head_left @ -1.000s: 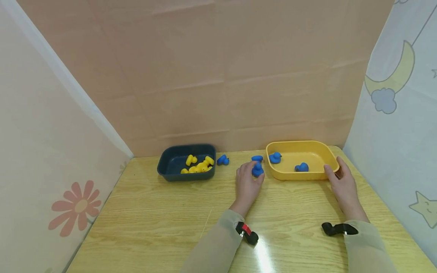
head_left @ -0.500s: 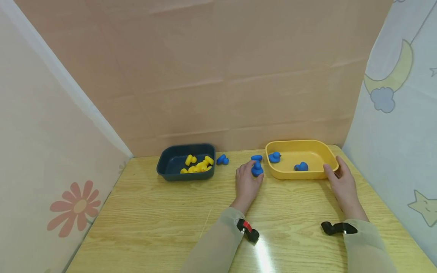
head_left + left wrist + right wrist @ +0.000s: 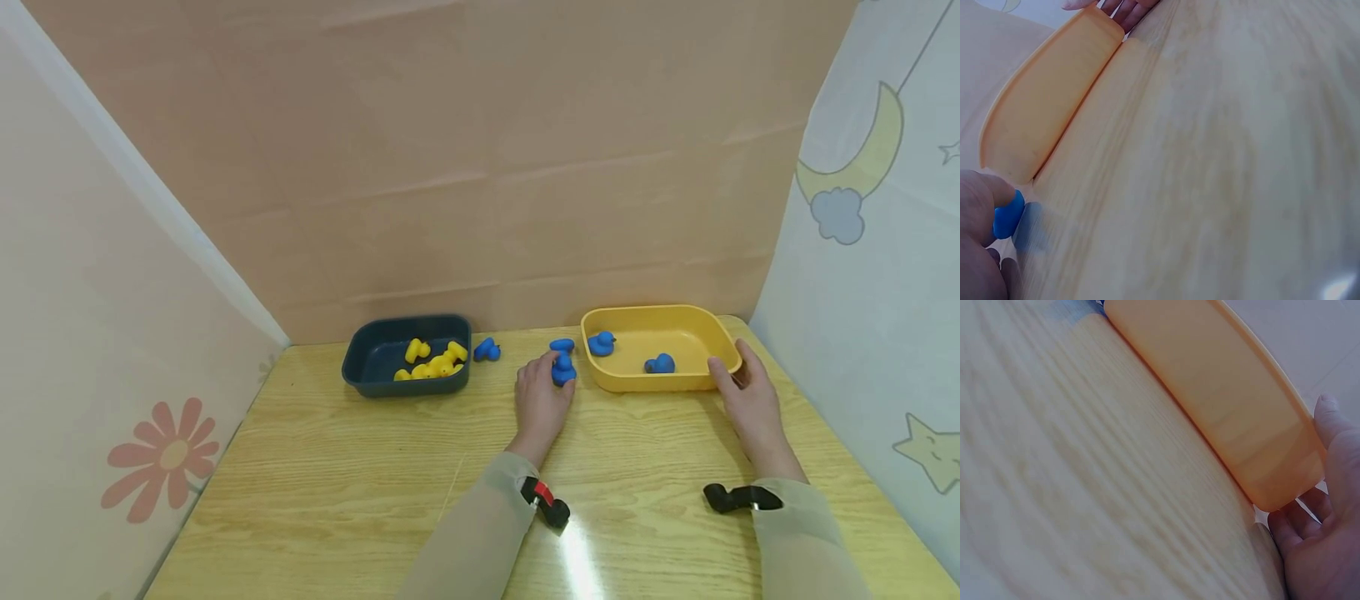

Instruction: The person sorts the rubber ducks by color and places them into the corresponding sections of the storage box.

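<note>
My left hand [image 3: 542,402] pinches a blue toy duck [image 3: 563,372] between thumb and fingers, just left of the yellow tray [image 3: 652,382]. In the left wrist view the blue duck shows only in part beyond the thumb, close to the tabletop. Just behind it lies another blue duck [image 3: 561,344], partly hidden. At the tray's right end my right hand [image 3: 753,408] grips the wall, with the thumb at the rim and the fingers around the outside, as the right wrist view shows. Inside the tray are two blue ducks, one at the left [image 3: 601,343] and one near the front [image 3: 660,364].
A dark blue tray [image 3: 405,389] holding several yellow ducks [image 3: 438,367] stands at the back left. Beside its right end lies a blue duck [image 3: 487,350]. A paper-covered wall [image 3: 480,167] rises behind the wooden table [image 3: 337,483], with printed sheets on both sides.
</note>
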A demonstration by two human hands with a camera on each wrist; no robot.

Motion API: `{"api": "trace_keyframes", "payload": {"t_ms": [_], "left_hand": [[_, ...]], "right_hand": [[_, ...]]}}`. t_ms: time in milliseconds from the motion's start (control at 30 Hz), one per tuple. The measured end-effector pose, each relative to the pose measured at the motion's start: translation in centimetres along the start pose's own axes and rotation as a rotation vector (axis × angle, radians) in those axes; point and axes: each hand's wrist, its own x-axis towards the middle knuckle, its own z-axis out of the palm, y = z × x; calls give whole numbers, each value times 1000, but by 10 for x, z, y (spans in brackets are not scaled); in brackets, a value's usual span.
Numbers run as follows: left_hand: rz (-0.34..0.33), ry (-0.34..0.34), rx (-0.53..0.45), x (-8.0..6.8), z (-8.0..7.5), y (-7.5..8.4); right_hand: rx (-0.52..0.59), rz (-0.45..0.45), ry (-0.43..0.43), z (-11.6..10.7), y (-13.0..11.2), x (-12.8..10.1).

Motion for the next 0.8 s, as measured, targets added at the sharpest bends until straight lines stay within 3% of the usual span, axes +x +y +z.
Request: {"api": "trace_keyframes", "payload": {"t_ms": [500, 800], "left_hand": [[2, -5, 42, 2, 1, -1], [-16, -1, -23, 0, 1, -3]], "right_hand": [[-14, 4, -1, 0, 2, 2], [-11, 6, -9, 0, 4, 2]]}}
